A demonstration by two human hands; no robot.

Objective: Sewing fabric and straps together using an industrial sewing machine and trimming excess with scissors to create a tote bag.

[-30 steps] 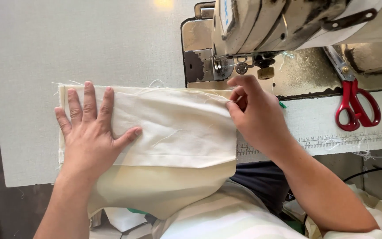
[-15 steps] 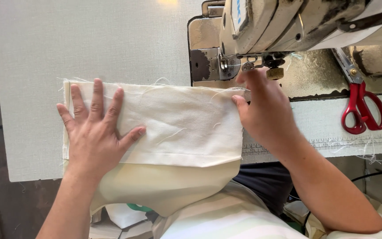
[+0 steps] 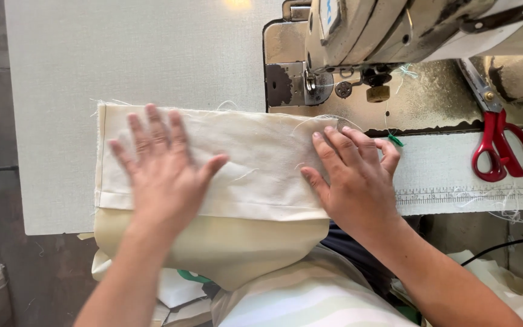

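Cream cloth (image 3: 255, 160) lay flat on the grey table (image 3: 122, 60), its near part hanging off. Left hand (image 3: 161, 172), blurry, and right hand (image 3: 355, 175) pressed it with spread fingers. Sewing machine (image 3: 394, 30) was cut off far right, beside red scissors (image 3: 503, 148).

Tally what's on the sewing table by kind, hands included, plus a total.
Bare hands pressing flat on the cloth: 2 (left hand, right hand)
Folded cream fabric piece: 1
Worn grey metal sewing machine: 1
Red-handled scissors: 1
Printed measuring ruler strip along the table edge: 1
Total: 6
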